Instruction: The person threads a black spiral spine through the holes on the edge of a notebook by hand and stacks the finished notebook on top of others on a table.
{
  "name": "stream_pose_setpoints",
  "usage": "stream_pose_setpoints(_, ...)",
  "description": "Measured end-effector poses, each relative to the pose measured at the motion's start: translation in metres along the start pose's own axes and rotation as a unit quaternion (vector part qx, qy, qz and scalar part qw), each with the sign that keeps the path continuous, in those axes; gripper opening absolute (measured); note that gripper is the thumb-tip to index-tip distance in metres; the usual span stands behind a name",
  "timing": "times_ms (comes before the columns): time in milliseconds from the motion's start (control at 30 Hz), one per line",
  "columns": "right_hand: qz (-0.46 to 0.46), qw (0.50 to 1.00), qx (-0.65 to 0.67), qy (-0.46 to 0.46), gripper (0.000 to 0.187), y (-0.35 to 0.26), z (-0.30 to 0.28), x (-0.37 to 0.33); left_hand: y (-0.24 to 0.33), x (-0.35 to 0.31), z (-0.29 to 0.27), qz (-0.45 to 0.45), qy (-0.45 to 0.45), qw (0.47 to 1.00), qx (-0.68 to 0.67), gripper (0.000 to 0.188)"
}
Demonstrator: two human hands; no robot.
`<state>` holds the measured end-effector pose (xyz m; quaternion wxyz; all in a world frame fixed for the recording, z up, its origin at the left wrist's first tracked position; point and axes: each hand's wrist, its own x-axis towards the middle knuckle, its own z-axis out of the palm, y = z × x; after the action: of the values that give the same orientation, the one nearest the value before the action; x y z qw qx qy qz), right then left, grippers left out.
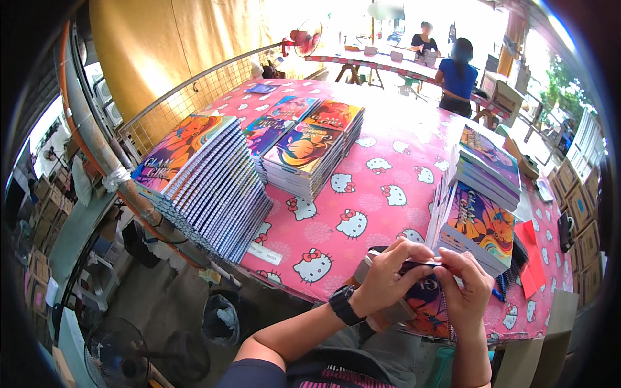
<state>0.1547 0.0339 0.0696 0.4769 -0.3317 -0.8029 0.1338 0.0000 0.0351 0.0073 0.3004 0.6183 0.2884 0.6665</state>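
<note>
A notebook (427,307) with a dark, colourful illustrated cover rests at the table's front edge, close to my body. My left hand (396,271) is closed at its top edge, thumb and fingers pinched together. Opposite it, my right hand (463,278) pinches the same edge, the fingertips of both hands nearly meeting. The exact bit between the fingertips is mostly hidden. Just beyond my hands stands a stack of similar notebooks (480,223), with another stack (490,156) behind it. A dark wire-like strip bundle (515,262) lies right of the near stack.
On the left stands a tall leaning stack of spiral-bound notebooks (213,187); several more piles (304,149) sit beside it. Pink cat-print cloth (352,223) covers the table. A red sheet (530,258) lies at right. Two people (458,77) are at a far table. A floor fan (116,355) stands lower left.
</note>
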Motion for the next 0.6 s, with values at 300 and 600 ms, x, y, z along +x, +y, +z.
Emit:
stream_pose_setpoints(300, -0.047, 0.925, 0.205, 0.315, 0.023, -0.029, -0.028, 0.067, 0.033, 0.019, -0.069, 0.061, 0.133, 0.982, 0.118, 0.089)
stream_pose_setpoints(600, -0.055, 0.922, 0.381, 0.045, 0.026, -0.109, 0.151, 0.236, 0.187, 0.043, -0.270, 0.153, 0.407, 0.866, 0.246, 0.036)
